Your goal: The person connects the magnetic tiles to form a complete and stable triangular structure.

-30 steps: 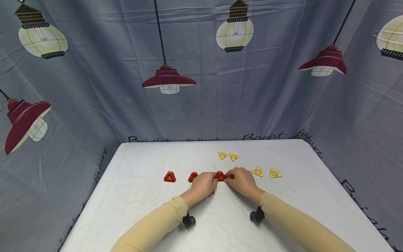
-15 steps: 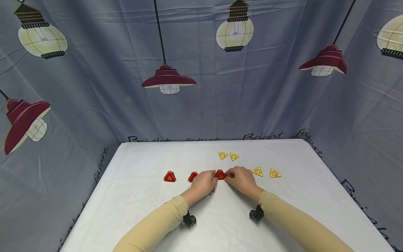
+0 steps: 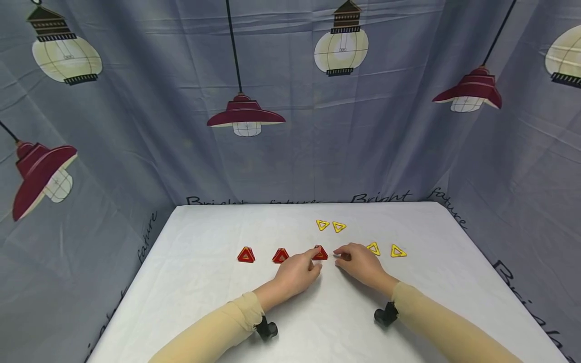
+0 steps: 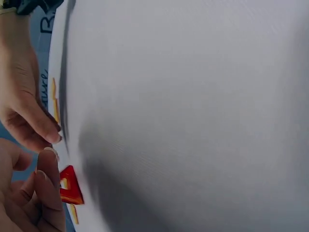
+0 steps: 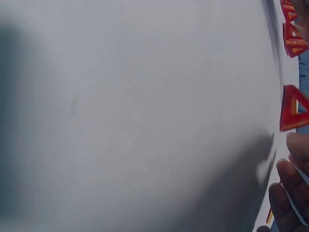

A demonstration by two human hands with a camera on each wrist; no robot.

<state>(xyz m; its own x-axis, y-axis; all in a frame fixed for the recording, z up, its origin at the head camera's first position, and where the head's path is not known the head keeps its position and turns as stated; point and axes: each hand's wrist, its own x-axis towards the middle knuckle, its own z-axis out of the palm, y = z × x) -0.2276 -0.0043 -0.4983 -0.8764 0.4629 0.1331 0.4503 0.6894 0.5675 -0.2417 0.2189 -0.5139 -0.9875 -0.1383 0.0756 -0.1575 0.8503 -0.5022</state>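
Note:
A small red pyramid of triangular frames stands mid-table, the rightmost of three in a row. My left hand is beside it, index fingertip overlapping its upper left side in the head view, thumb apart and lower. To its right, my right hand is off the pyramid, fingers loosely bent with nothing between them. In the right wrist view this red pyramid stands just beyond the right fingertips. Left of my left hand are the middle red pyramid and the leftmost one.
Behind the hands lie two flat yellow triangle frames, a left one and a right one. Two more, a nearer yellow triangle and a farther one, lie right of my right hand. A grey curtain surrounds the white table.
My right hand has let go of the rightmost red pyramid and moved right. My left hand has loosened its grip, thumb dropping away. The pyramid stays nearly in place; the head view has shifted slightly.

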